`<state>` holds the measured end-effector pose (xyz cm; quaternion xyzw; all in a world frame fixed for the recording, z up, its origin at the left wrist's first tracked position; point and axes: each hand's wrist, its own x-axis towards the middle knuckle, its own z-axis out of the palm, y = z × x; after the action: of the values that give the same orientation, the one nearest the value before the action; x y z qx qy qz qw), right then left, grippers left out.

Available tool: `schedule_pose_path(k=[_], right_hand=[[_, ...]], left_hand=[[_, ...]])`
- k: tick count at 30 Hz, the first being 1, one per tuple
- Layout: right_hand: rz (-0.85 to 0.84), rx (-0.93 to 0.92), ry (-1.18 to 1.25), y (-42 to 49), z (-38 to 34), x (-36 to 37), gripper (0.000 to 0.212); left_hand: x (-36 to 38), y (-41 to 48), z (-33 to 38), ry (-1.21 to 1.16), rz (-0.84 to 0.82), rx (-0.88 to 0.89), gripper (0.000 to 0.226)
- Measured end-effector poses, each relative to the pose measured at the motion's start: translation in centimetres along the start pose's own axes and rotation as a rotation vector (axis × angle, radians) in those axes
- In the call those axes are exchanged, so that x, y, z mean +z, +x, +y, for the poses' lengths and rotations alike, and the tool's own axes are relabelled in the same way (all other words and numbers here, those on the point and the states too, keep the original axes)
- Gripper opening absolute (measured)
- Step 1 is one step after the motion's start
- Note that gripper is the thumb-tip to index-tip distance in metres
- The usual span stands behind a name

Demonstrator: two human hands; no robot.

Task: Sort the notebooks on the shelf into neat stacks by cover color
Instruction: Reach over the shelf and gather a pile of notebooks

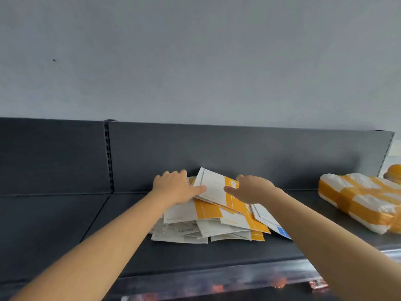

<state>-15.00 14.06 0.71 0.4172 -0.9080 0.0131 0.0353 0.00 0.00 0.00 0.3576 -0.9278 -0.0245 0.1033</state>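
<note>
A loose pile of notebooks [195, 227] with white and orange covers lies on the dark shelf [65, 224], fanned out at odd angles. At the pile's right edge a notebook with a blue patch [282, 231] sticks out. The top white and orange notebook [213, 187] is tilted up off the pile against the back panel. My left hand [173, 185] holds its left edge with the thumb on the cover. My right hand [251, 187] holds its orange right side, thumb on top and fingers curled over the far edge.
A bundle wrapped in white plastic and orange tape [358, 203] lies at the right end of the shelf, with a round orange object [393, 173] behind it. A slotted upright [108, 157] divides the back panel. The shelf's left part is bare dark metal.
</note>
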Motion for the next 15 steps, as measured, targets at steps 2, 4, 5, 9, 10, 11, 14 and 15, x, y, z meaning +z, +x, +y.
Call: schedule_pose_path(k=[2,4,5,9,10,11,14,15], right_hand=[[-0.052,0.042,0.026,0.6,0.4,0.7,0.074],[-0.150,0.080,0.069,1.5,0.8,1.7,0.080],[-0.218,0.092,0.102,2.0,0.7,2.1,0.085],[-0.466,0.112,0.238,2.9,-0.5,2.3,0.120],[-0.482,0.119,0.271,3.0,-0.7,2.2,0.114],[-0.492,0.127,0.302,3.2,-0.9,2.0,0.107],[-0.542,0.144,0.438,3.9,-0.9,1.7,0.099],[-0.544,0.157,0.465,4.1,-0.8,1.6,0.100]], left_hand=[[0.8,0.9,0.6,-0.012,-0.058,-0.058,0.093],[1.6,1.8,1.0,-0.043,-0.099,-0.173,0.096],[2.1,2.3,1.1,-0.078,-0.119,-0.241,0.099],[2.6,3.6,1.1,-0.231,-0.194,-0.369,0.109],[2.5,3.7,1.0,-0.239,-0.193,-0.373,0.109],[2.4,3.8,1.0,-0.248,-0.178,-0.382,0.110],[2.0,4.3,0.8,-0.359,-0.184,-0.464,0.116],[1.8,4.5,0.6,-0.430,-0.205,-0.484,0.117]])
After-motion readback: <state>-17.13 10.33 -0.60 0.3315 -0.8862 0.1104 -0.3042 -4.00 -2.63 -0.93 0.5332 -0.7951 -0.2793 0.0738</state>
